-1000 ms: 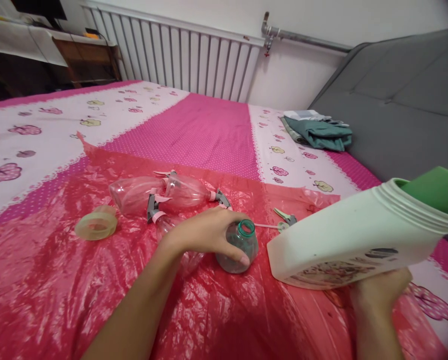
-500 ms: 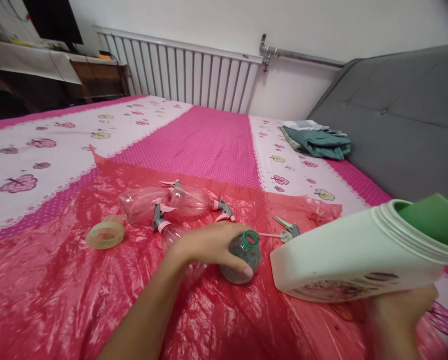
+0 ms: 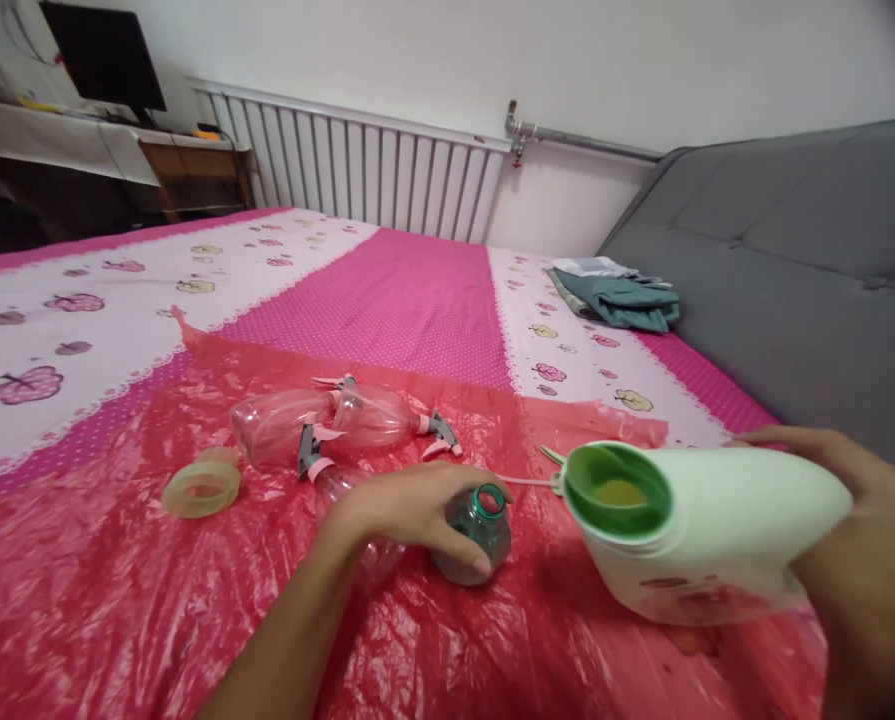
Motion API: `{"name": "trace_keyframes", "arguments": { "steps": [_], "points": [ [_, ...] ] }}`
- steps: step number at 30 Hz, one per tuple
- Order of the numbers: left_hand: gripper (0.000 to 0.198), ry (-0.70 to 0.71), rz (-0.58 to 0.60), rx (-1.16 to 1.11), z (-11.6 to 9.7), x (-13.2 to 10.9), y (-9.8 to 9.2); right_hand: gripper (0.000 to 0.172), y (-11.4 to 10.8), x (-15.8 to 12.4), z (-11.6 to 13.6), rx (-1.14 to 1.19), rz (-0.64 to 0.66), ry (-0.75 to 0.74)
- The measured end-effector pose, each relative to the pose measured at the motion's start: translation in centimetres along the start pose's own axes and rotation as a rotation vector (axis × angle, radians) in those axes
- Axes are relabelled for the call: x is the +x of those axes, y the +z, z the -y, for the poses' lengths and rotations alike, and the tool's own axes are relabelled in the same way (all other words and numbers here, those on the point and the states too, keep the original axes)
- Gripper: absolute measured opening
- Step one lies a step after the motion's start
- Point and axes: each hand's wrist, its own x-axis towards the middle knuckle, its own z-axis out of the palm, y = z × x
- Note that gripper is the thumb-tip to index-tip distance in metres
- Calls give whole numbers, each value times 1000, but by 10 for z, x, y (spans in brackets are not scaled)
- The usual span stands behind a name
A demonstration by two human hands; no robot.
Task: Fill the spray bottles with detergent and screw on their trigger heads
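Observation:
My left hand [image 3: 424, 515] is closed around a clear spray bottle body [image 3: 462, 535] with an uncapped green neck, upright on the red plastic sheet. At the right, my right hand [image 3: 859, 520] grips a large pale green plastic jug [image 3: 747, 520], tilted on its side above the sheet. Its green-lined mouth [image 3: 619, 490] faces left, towards the small bottle but apart from it; yellowish stuff shows inside. Partly hidden behind the jug's mouth is a green spray head [image 3: 552, 455] with a thin pink tube [image 3: 518, 481].
Several clear pink spray bottles [image 3: 372, 415] with grey-and-pink trigger heads lie left of my hand. A roll of tape [image 3: 203, 485] rests farther left. The red plastic sheet [image 3: 117, 590] covers the patterned bedspread [image 3: 417, 290]. Folded clothes [image 3: 619, 295] lie by the grey headboard [image 3: 762, 230].
The jug has swung round, its mouth turning from the right to the left, towards the small bottle. My right hand has moved up and right around it. My left hand keeps its hold.

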Motion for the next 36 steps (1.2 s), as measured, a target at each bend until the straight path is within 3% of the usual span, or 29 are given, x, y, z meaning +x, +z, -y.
{"name": "trace_keyframes", "arguments": {
  "steps": [3, 7, 13, 20, 27, 31, 36],
  "points": [
    [70, -14, 2, 0, 0, -1, 0, 51, -3, 22, -7, -108, 83, -140],
    [70, -51, 13, 3, -3, -2, 0, 51, -4, 37, -25, -140, 153, -116],
    [64, -67, 32, -10, -9, -1, -1, 56, -3, 34, -45, -294, 219, -61],
    [65, -94, 29, -41, -9, -3, -1, 52, -11, 29, -45, -208, 218, -20],
    [63, -73, 29, -67, -4, -3, 1, 44, -24, 28, -74, -54, 376, -251],
    [60, -72, 39, -55, -5, -2, 0, 48, -35, 19, -89, 95, 456, -201],
    [61, -100, 29, -26, -8, -1, -1, 47, -37, 10, -90, 79, 413, -155]
  ]
}}
